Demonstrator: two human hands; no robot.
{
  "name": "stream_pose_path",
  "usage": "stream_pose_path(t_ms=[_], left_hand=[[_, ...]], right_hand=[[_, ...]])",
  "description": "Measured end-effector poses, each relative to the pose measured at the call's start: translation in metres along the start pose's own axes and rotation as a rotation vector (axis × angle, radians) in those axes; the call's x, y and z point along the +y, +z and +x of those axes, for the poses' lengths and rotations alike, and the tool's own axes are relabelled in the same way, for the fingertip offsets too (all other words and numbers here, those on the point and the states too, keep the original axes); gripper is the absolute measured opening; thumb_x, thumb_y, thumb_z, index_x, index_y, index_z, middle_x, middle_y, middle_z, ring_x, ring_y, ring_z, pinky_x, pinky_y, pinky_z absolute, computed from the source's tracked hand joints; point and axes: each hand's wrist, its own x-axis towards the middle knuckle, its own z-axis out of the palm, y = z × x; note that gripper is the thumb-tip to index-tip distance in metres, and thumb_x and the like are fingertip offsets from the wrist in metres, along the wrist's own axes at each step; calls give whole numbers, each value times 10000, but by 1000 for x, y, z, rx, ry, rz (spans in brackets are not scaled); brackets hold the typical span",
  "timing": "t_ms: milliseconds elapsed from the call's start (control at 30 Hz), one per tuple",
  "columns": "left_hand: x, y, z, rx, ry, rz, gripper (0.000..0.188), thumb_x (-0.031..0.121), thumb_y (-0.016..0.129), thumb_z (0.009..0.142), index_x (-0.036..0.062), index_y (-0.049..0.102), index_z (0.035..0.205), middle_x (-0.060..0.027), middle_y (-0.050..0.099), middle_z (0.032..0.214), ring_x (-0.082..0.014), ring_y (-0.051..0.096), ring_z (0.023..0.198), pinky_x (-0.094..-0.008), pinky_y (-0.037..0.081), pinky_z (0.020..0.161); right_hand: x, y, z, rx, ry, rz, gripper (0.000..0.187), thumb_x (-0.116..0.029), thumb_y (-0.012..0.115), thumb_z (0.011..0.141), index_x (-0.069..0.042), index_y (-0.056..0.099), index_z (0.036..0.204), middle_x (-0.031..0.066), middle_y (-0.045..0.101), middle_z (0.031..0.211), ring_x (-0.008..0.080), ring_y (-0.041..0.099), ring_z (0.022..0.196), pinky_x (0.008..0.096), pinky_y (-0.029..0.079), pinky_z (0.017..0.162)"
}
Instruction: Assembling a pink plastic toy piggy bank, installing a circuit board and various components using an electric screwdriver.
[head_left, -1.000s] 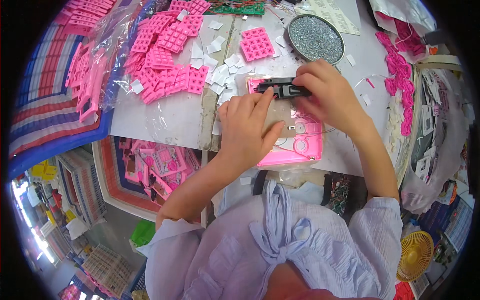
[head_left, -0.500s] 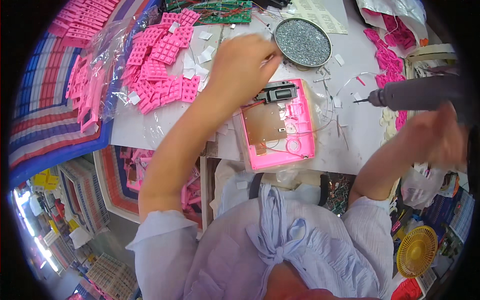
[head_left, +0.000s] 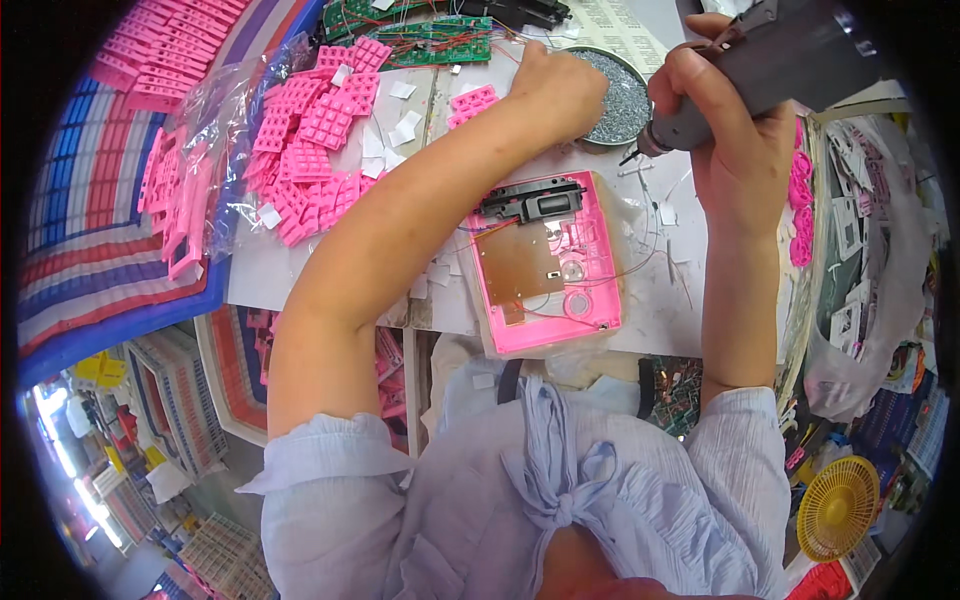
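Screwdriver [head_left: 775,70] is held in your right hand [head_left: 735,130]. Your left hand [head_left: 565,92] is curled at the screw dish [head_left: 608,145]; I cannot tell its contents. Pink casing [head_left: 540,341] lies nearer you on the worktop [head_left: 655,325].

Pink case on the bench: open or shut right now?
Open. The pink case has no cover over it; the brown board and black module inside are exposed.
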Motion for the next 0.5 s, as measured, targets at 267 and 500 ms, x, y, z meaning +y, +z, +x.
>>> stream_pose_path(t_ms=[267, 500], left_hand=[[-6, 0, 2, 304, 89, 20, 212, 282, 608, 877, 161, 775, 824, -42, 742, 861, -238, 698, 873, -479, 386, 854], [32, -26, -137, 462, 218, -468, 104, 127, 729, 845, 142, 735, 947, 14, 697, 829, -195, 630, 825, -414, 347, 868]], right_hand=[[18, 4, -3, 169, 105, -67, 388, -42, 613, 956, 30, 497, 1319, 107, 617, 875, 203, 625, 767, 363, 495, 735], [0, 13, -33, -81, -48, 208, 314, -171, 522, 1021, -87, 473, 1319, -1, 423, 667, 126, 408, 574, 333, 394, 614]])
